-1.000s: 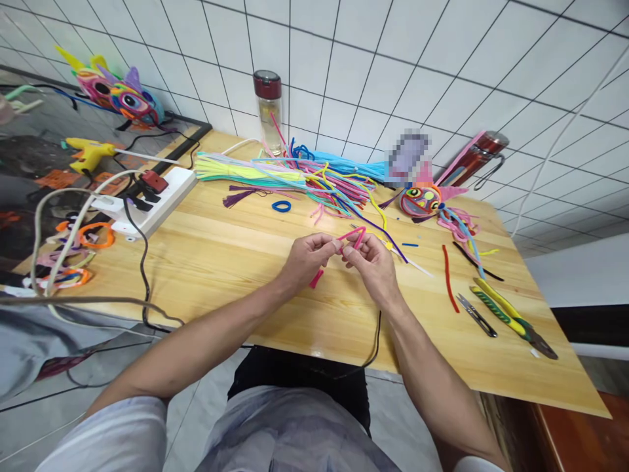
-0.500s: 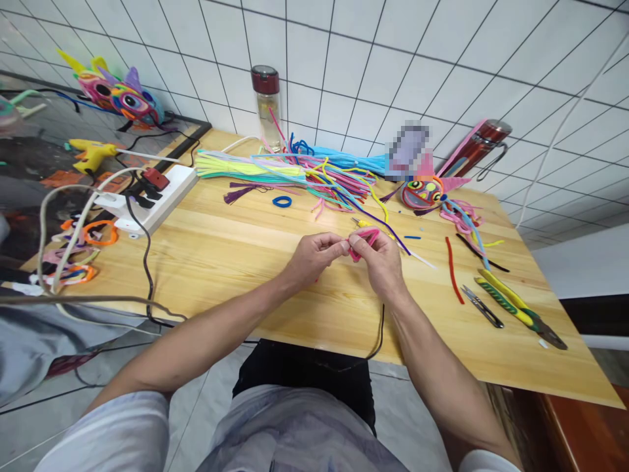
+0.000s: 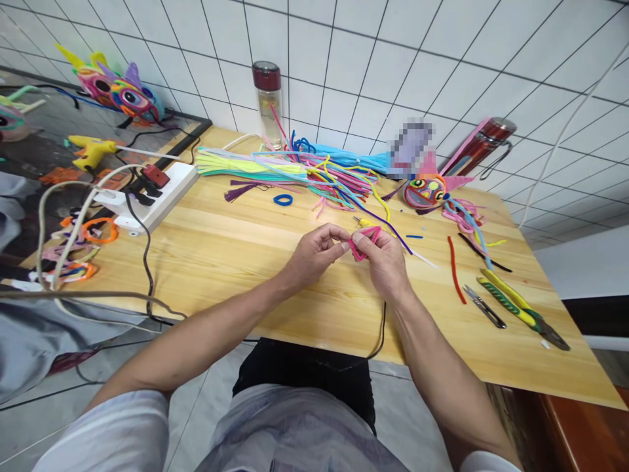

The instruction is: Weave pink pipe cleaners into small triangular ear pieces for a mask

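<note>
A pink pipe cleaner point(image 3: 362, 252), bent into a small closed shape, is held above the table between my two hands. My left hand point(image 3: 322, 250) pinches its left end between thumb and index finger. On its right side, my right hand point(image 3: 384, 257) grips it, with the thumb on top. The fingertips of both hands almost meet. Just behind them lies a yellow glue gun point(image 3: 363, 223), mostly hidden by my right hand, and a purple pipe cleaner point(image 3: 393, 235) runs past it. A black cord point(image 3: 383, 328) hangs down near my right wrist.
Bundles of coloured pipe cleaners point(image 3: 255, 164) lie along the back, near a glass bottle point(image 3: 268, 105). Right of my hands are pliers point(image 3: 525, 311), thread snips point(image 3: 484, 307) and a decorated mask point(image 3: 425, 190). A power strip point(image 3: 162, 200) with cords and another yellow glue gun point(image 3: 93, 151) are left.
Both hands keep hold of the pink pipe cleaner in nearly the same spot. The shape is turned slightly, and the view has shifted a little.
</note>
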`<state>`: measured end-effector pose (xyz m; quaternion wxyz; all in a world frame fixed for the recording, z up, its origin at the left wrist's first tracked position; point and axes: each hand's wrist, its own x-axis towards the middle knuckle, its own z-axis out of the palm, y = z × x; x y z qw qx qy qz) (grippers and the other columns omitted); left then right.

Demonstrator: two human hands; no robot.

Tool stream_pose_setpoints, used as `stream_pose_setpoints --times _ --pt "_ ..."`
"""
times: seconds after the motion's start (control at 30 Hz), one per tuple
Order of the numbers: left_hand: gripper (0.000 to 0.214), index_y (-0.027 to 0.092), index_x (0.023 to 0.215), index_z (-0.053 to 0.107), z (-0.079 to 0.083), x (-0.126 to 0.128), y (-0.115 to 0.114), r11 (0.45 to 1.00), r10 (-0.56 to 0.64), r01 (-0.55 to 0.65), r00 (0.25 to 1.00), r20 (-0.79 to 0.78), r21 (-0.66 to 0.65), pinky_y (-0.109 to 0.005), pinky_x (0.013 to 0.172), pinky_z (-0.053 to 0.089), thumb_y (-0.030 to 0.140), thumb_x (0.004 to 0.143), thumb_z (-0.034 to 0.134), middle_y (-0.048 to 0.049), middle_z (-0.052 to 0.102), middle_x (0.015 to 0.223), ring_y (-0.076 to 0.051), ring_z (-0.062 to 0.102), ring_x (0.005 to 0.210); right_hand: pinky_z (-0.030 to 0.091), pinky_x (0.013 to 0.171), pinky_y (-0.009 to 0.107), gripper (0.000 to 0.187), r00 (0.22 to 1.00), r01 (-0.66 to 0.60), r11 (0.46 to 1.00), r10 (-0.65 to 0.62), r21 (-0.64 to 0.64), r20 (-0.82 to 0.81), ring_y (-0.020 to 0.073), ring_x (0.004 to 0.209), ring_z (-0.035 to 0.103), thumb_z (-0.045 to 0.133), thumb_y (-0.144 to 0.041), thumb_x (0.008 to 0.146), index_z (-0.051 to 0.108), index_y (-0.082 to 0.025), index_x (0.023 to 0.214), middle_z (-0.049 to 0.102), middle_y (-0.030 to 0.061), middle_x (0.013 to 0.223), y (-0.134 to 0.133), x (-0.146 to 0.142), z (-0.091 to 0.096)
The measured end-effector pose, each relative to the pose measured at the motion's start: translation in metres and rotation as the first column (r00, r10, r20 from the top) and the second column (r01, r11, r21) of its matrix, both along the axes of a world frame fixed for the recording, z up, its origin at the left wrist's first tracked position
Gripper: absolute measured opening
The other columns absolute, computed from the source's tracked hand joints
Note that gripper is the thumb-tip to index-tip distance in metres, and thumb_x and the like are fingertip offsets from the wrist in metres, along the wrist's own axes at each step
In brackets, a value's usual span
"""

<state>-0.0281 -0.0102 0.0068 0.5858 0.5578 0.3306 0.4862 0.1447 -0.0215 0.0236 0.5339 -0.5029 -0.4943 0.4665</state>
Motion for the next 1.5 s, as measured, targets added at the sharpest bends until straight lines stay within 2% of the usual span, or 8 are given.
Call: stream_pose_setpoints --times 0.33,0.53,0.67,0.8,1.0,1.3,1.4,1.5 --pt "0.041 0.019 0.091 0.072 0.005 0.001 0.000 0.999 0.022 -0.021 0.999 0.027 -0.026 -0.026 0.050 0.027 0.054 0.079 0.088 0.0072 0.047 0.057 -0.008 0.037 0.051 0.045 0.061 0.029 0.038 1.000 -0.008 1.000 0.008 -0.008 -0.009 0.0127 0.059 0.052 0.087 -0.057 0.079 0.070 -0.022 0.077 0.064 -0.0024 0.064 0.000 -0.001 0.000" --pt "0.038 0.018 0.089 0.071 0.006 0.001 0.000 0.998 0.001 0.002 0.998 0.055 -0.063 -0.025 0.052 0.031 0.048 0.075 0.090 0.0041 0.058 0.065 -0.008 0.041 0.053 0.046 0.058 0.027 0.040 0.999 -0.019 1.000 0.018 -0.015 -0.041 0.0114 0.058 0.052 0.089 -0.057 0.076 0.070 -0.022 0.079 0.063 -0.0029 0.065 -0.001 -0.002 0.004" --pt "0.036 0.017 0.088 0.072 0.006 0.000 0.002 0.994 0.083 -0.078 0.995 0.057 -0.082 -0.025 0.054 0.035 0.046 0.074 0.089 0.0011 0.066 0.072 -0.008 0.047 0.057 0.049 0.056 0.026 0.043 0.995 -0.064 0.997 0.060 -0.049 -0.083 0.0126 0.061 0.057 0.088 -0.061 0.075 0.072 -0.023 0.087 0.065 -0.0023 0.071 -0.001 -0.003 0.007" --pt "0.034 0.018 0.090 0.073 0.003 -0.001 0.004 0.986 0.158 -0.155 0.986 0.051 -0.062 -0.025 0.057 0.038 0.045 0.075 0.088 0.0013 0.065 0.072 -0.009 0.049 0.060 0.052 0.059 0.025 0.041 0.989 -0.123 0.990 0.116 -0.072 -0.092 0.0126 0.064 0.063 0.088 -0.057 0.074 0.072 -0.023 0.090 0.069 -0.0018 0.077 -0.002 -0.004 0.008" --pt "0.033 0.019 0.091 0.073 -0.001 0.000 0.004 0.994 0.108 -0.108 0.994 0.026 0.006 -0.026 0.052 0.028 0.047 0.079 0.086 0.0060 0.052 0.059 -0.008 0.038 0.052 0.050 0.058 0.026 0.029 0.990 -0.127 0.990 0.124 -0.055 -0.063 0.0121 0.058 0.059 0.085 -0.046 0.075 0.070 -0.022 0.081 0.064 -0.0028 0.066 0.000 -0.004 0.007" --pt "0.037 0.020 0.085 0.073 0.002 -0.003 0.006 0.998 0.063 -0.063 0.998 -0.021 0.032 -0.027 0.052 0.021 0.053 0.076 0.087 0.0077 0.043 0.055 -0.008 0.031 0.050 0.047 0.056 0.027 0.023 0.988 -0.151 0.987 0.151 -0.047 -0.011 0.0114 0.052 0.054 0.080 -0.040 0.075 0.066 -0.022 0.072 0.063 -0.0038 0.058 -0.001 -0.004 0.010" --pt "0.039 0.019 0.090 0.073 0.005 -0.003 0.007 0.999 0.033 -0.033 0.999 0.003 0.031 -0.027 0.051 0.023 0.051 0.075 0.089 0.0077 0.046 0.057 -0.008 0.034 0.050 0.046 0.057 0.026 0.023 0.983 -0.185 0.982 0.184 -0.043 -0.031 0.0109 0.051 0.054 0.079 -0.040 0.075 0.065 -0.021 0.073 0.062 -0.0038 0.058 0.000 -0.003 0.012" --pt "0.044 0.018 0.094 0.071 0.006 -0.002 0.008 1.000 -0.006 0.005 0.998 0.065 0.011 -0.025 0.051 0.029 0.049 0.072 0.092 0.0054 0.057 0.067 -0.007 0.040 0.052 0.044 0.056 0.026 0.024 0.982 -0.182 0.983 0.180 -0.028 -0.054 0.0108 0.051 0.053 0.078 -0.042 0.075 0.066 -0.021 0.073 0.061 -0.0041 0.058 0.002 -0.002 0.012"
